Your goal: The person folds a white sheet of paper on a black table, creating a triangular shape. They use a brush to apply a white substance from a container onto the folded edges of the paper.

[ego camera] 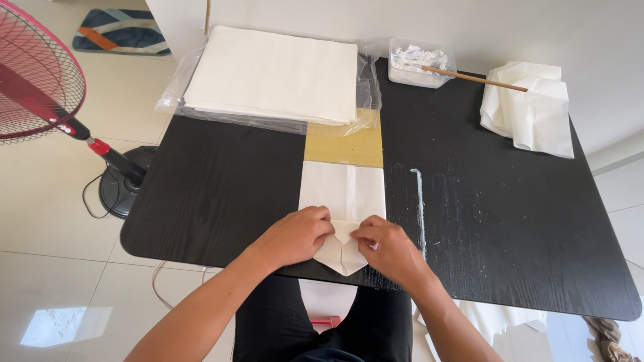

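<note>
While both hands press down at the lower centre of the frame, a white paper bag (343,194) lies flat on the black wood-grain desk (221,188), its near end folded into a pointed flap with a centre seam. The left hand (298,234) is curled, fingertips pinning the flap's left fold; the right hand (388,249) is likewise bent, fingers pinching the flap's right fold against the desk. Beneath the bag's far end sits a mustard-yellow rectangular sheet (343,146).

At upper centre, a thick stack of smooth white paper (272,74) rests on crinkled clear plastic wrap (176,87). To its right stands a clear plastic tub (419,64) of lumpy white paste with a thin wooden stick (473,78) leaning out of it. Further right lies a loose pile of folded white bags (530,107). A thin white streak (420,208) of paste runs down the desk right of the hands. A red wire-caged fan (33,74) on a black base stands at upper left over glossy floor tiles.
</note>
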